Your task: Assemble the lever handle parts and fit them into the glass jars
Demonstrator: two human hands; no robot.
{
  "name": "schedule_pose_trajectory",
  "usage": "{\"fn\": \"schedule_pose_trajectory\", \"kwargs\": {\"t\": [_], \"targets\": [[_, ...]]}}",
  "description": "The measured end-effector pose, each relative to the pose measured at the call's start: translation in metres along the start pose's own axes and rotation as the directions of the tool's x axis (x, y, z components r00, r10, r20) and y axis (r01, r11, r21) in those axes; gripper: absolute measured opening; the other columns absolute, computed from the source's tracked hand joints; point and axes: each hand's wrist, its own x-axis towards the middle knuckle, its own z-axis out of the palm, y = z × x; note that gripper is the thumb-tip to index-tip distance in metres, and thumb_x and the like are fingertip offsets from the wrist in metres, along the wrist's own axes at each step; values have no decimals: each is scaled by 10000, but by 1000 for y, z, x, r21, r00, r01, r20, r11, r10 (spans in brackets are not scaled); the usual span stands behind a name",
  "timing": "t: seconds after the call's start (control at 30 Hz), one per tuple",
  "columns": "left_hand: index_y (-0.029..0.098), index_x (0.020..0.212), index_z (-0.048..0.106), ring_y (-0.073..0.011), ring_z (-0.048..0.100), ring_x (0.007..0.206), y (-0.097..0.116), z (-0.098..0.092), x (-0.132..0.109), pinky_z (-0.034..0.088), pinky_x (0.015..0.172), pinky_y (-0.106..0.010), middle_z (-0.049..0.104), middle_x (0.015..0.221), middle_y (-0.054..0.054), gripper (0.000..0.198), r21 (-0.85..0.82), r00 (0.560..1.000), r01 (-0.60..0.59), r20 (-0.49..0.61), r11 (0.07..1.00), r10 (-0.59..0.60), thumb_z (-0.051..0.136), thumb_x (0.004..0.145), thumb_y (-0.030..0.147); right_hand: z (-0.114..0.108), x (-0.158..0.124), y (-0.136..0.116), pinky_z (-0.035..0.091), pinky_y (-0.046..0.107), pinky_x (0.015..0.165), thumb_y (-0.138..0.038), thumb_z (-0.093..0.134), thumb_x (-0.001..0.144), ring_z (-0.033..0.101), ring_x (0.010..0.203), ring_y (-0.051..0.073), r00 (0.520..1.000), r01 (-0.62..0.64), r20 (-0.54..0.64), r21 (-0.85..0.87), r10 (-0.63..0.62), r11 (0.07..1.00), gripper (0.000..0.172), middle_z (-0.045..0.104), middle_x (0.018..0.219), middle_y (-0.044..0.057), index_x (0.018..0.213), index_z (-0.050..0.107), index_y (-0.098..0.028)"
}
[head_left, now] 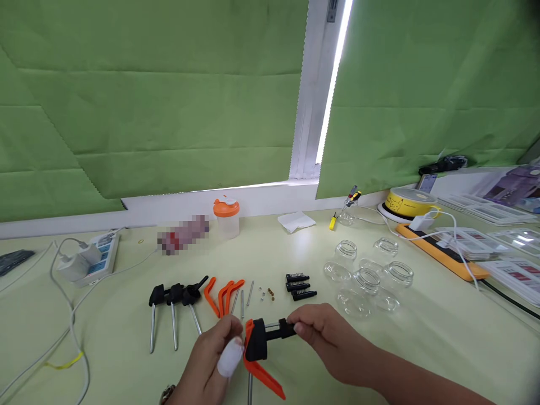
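Observation:
Both hands hold one small clamp (260,344) low in the middle, with a black body, an orange trigger and a metal bar. My left hand (213,363), a white bandage on one finger, grips the black body by the orange trigger. My right hand (327,334) pinches the black end piece on the bar. Beyond them on the table lie three black clamp heads on metal bars (172,301), orange triggers (223,295), thin metal pins (245,297), small brass bits (266,293) and three black spring pieces (300,286).
Several clear glass jars (366,278) stand to the right. An orange power strip (447,250) with white cables, a yellow round box (408,202), a screwdriver (342,214), an orange-lidded cup (226,217), a white power strip (96,256) and a folded tissue (296,221) lie further back.

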Motion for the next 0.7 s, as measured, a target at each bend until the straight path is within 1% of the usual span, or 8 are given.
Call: {"fn": "schedule_pose_trajectory", "kwargs": {"t": [0.07,0.13,0.2,0.27,0.37,0.47,0.57,0.7], "targets": [[202,944,517,-161,486,658,-4,6,1,432,613,-256,551,743,-16,311,-141,997,-14,72,990,24,476,823,485,3,8,8,295,208,497,-317,341,925,328,534,96,989,-117,103,140,103,983,332,367,577,-40,652,470,-178],[200,1018,506,-172,530,729,-10,15,5,464,681,-268,582,824,-26,332,-257,989,77,141,963,-41,584,774,412,12,17,19,267,208,487,-326,375,904,281,530,92,974,-212,126,224,187,951,320,321,575,-47,624,423,-178],[189,1010,530,-199,560,864,-17,22,11,458,807,-293,607,920,-45,306,-299,978,167,172,940,-119,617,760,344,24,24,31,258,212,485,-317,394,887,273,521,89,960,-276,136,276,247,921,301,325,567,-48,623,423,-177],[183,1051,538,-219,565,934,-24,24,17,450,843,-310,618,978,-59,335,-320,968,236,161,918,-193,602,765,345,32,29,41,272,215,496,-300,415,870,314,524,93,946,-322,137,314,293,893,259,394,575,-38,656,488,-172],[179,1126,514,-203,590,763,-27,24,21,474,659,-282,624,868,-42,435,-287,950,313,112,905,-293,585,758,400,36,32,49,328,223,561,-270,490,821,417,596,112,940,-341,110,355,323,870,158,519,655,-10,788,610,-171],[174,1054,532,-134,486,506,-27,23,23,377,466,-226,545,663,23,382,-228,933,358,112,905,-341,556,770,428,36,34,53,360,232,608,-251,510,800,475,642,124,932,-361,137,422,336,832,178,584,723,5,903,636,-178],[169,915,547,-110,408,456,-27,23,24,334,447,-216,460,573,55,285,-162,933,352,132,922,-334,510,802,428,38,35,55,377,241,628,-226,508,792,505,653,131,928,-369,128,455,350,811,201,603,717,5,961,604,-175],[174,880,559,-164,497,619,-32,22,27,415,594,-265,549,681,7,241,-50,968,236,104,970,-230,488,820,397,43,39,56,382,243,635,-168,517,761,493,622,126,927,-367,97,433,362,823,226,565,641,-29,982,560,-188]]}}
